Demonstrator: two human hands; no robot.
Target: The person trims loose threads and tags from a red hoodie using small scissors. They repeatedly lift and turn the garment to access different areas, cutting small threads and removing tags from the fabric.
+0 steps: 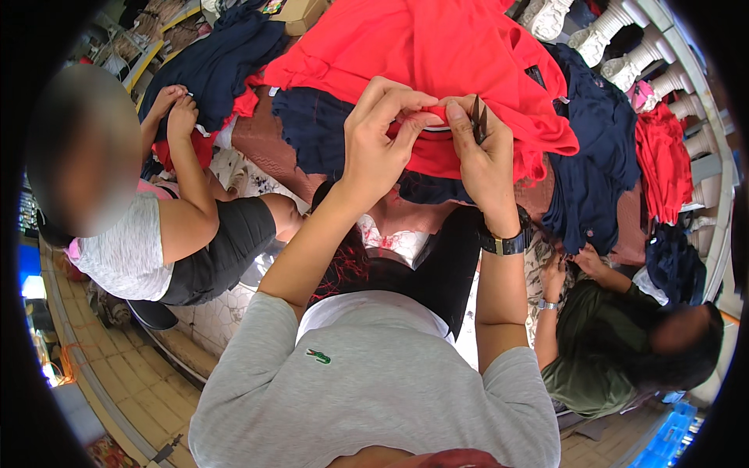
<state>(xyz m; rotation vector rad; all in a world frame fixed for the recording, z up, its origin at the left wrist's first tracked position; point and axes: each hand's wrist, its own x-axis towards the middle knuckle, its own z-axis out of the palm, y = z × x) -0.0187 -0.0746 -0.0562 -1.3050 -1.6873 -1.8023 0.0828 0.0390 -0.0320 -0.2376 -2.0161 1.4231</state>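
Observation:
A large red garment (421, 47) is heaped in front of me. Its near edge is pinched between the thumb and fingers of my left hand (380, 140). A short way to the right, my right hand (485, 160) grips the same edge with thumb and finger. Small dark thread snips (479, 117) are tucked in that right hand, blades pointing away from me. Between the two hands a strip of red cloth with a pale line along it is stretched. Part of the edge is hidden behind my fingers.
Navy garments (312, 132) lie under the red one, and another navy garment (593, 148) is on the right. People work on cloth at both sides, one with a navy garment (211, 70) at left. White balusters (644, 58) line the far right.

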